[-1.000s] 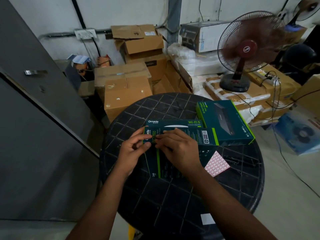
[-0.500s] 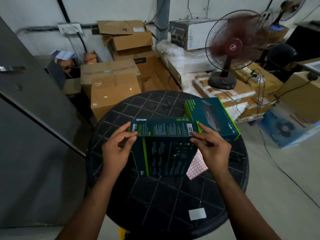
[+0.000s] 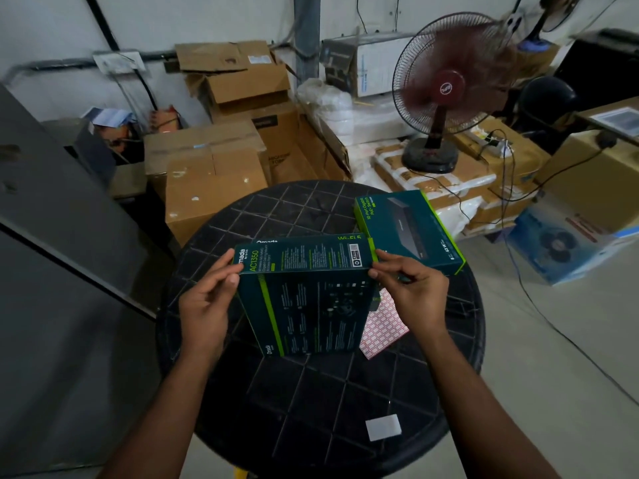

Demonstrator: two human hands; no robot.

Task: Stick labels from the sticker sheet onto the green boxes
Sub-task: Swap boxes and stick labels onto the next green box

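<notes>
A dark green Omada box (image 3: 311, 299) is tilted up on the round black table (image 3: 311, 402), its narrow side panel facing up. My left hand (image 3: 207, 299) grips the box's left end between thumb and fingers. My right hand (image 3: 411, 292) pinches its right upper corner. A second green box (image 3: 411, 229), a switch carton, lies flat at the table's far right. The pink-and-white sticker sheet (image 3: 380, 326) lies on the table, partly hidden behind the held box and under my right hand.
A small white square label (image 3: 383, 426) lies near the table's front edge. Cardboard cartons (image 3: 214, 181) are stacked behind the table. A red running fan (image 3: 446, 91) stands at the back right with cables trailing across the floor. A grey panel (image 3: 52, 236) stands at the left.
My right hand left the box's near left corner and went to its right end. With both hands I have lifted and tilted the box; the view has shifted.
</notes>
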